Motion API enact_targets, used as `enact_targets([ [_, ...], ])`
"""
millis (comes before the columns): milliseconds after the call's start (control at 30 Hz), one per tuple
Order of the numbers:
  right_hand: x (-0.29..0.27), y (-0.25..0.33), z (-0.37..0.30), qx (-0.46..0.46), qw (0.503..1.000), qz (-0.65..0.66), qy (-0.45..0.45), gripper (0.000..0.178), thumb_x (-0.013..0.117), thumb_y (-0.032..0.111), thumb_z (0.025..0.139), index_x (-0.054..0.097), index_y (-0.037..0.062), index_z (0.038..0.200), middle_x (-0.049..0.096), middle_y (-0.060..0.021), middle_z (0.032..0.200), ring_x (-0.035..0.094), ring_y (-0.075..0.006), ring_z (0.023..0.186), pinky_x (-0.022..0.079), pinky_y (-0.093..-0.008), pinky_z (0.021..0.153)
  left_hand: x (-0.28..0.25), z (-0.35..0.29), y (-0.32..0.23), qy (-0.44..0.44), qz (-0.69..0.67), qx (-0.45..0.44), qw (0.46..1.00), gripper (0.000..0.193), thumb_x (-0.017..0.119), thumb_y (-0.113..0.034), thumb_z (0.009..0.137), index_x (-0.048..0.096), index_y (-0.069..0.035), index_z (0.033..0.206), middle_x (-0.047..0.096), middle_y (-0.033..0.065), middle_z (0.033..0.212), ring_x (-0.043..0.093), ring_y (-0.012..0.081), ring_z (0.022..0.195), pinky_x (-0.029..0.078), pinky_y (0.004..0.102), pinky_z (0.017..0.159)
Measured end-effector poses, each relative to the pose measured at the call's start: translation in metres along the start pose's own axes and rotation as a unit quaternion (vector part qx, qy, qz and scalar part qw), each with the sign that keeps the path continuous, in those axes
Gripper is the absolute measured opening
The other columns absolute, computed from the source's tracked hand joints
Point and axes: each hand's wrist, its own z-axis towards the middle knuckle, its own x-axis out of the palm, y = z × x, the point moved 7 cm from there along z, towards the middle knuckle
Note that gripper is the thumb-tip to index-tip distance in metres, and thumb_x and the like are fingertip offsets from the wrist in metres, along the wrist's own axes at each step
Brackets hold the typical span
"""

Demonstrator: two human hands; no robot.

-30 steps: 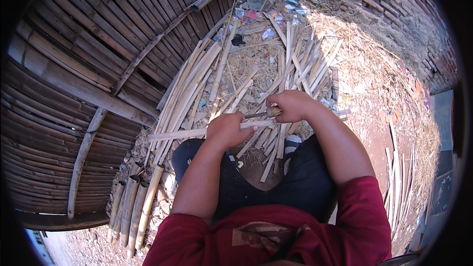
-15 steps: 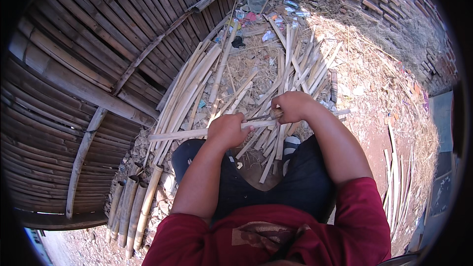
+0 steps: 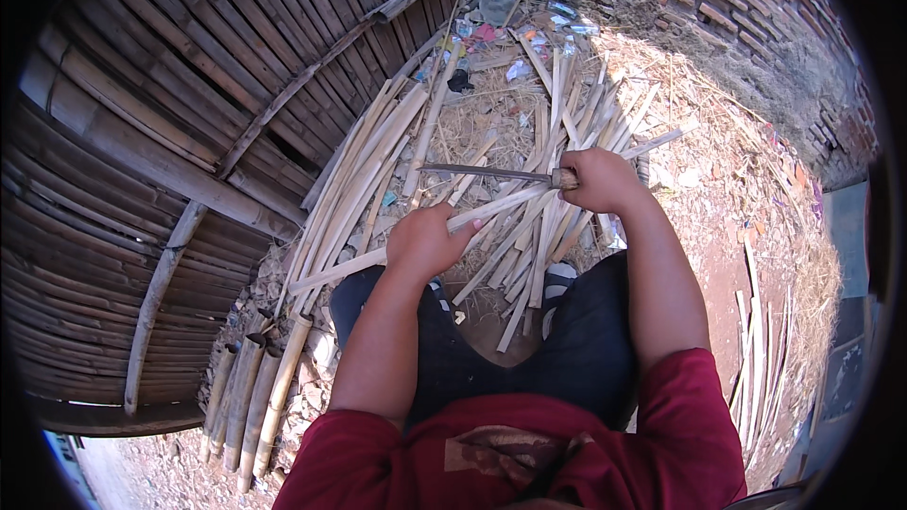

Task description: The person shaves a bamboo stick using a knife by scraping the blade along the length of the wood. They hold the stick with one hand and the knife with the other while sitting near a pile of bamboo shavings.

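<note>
Grips bamboo strip w/ L hand, knife handle w/ R hand. Expect light, stiff, prob. splintery strip; hold mid-length, clear of blade.

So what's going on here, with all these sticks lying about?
Someone in a red shirt is handling bamboo with bare hands. The left hand grips a long pale strip, which slants up toward the right. The right hand holds a knife by its wooden handle, blade pointing left, just beyond the strip. More strips lie heaped in front, with hollow bamboo poles at lower left.
</note>
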Motion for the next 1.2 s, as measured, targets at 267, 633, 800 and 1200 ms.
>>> enact_targets([
  [267, -0.010, -0.009, -0.009, 0.020, 0.999, 0.022, -0.020, 0.037, 0.081, 0.025, 0.080, 0.074, 0.0092, 0.113, 0.075, -0.0178, 0.100, 0.072, -0.0392, 0.100, 0.057, -0.0495, 0.088, -0.006, -0.001, -0.009, -0.023, 0.009, 0.010, 1.000, 0.056, 0.070, -0.063, 0.091, 0.076, -0.009, 0.103, 0.075, 0.0161, 0.083, 0.074, 0.0385, 0.090, 0.056, 0.0502, 0.081],
  [633, -0.015, -0.037, -0.007, 0.046, 0.993, 0.078, -0.080, 0.034, 0.081, 0.025, 0.079, 0.074, 0.0088, 0.108, 0.075, -0.0179, 0.100, 0.072, -0.0390, 0.100, 0.056, -0.0495, 0.087, -0.015, -0.001, -0.005, -0.075, -0.021, -0.014, 0.997, 0.055, 0.072, -0.060, 0.092, 0.077, -0.007, 0.105, 0.074, 0.0171, 0.080, 0.074, 0.0385, 0.083, 0.056, 0.0499, 0.077],
  [800, -0.009, -0.021, -0.006, 0.010, 0.997, 0.031, -0.064, 0.036, 0.081, 0.025, 0.079, 0.073, 0.0095, 0.110, 0.075, -0.0179, 0.100, 0.072, -0.0393, 0.098, 0.057, -0.0500, 0.085, -0.013, 0.000, -0.006, -0.082, -0.014, -0.005, 0.997, 0.054, 0.073, -0.060, 0.091, 0.078, -0.008, 0.105, 0.074, 0.0167, 0.081, 0.074, 0.0384, 0.084, 0.056, 0.0499, 0.076],
  [1200, -0.008, -0.044, -0.006, 0.016, 0.987, 0.139, -0.083, 0.036, 0.083, 0.027, 0.078, 0.072, 0.0057, 0.105, 0.074, -0.0190, 0.096, 0.071, -0.0410, 0.096, 0.056, -0.0490, 0.086, -0.016, 0.000, -0.008, -0.131, -0.013, 0.005, 0.991, 0.054, 0.074, -0.059, 0.090, 0.078, -0.007, 0.104, 0.074, 0.0156, 0.077, 0.074, 0.0377, 0.081, 0.056, 0.0489, 0.073],
])
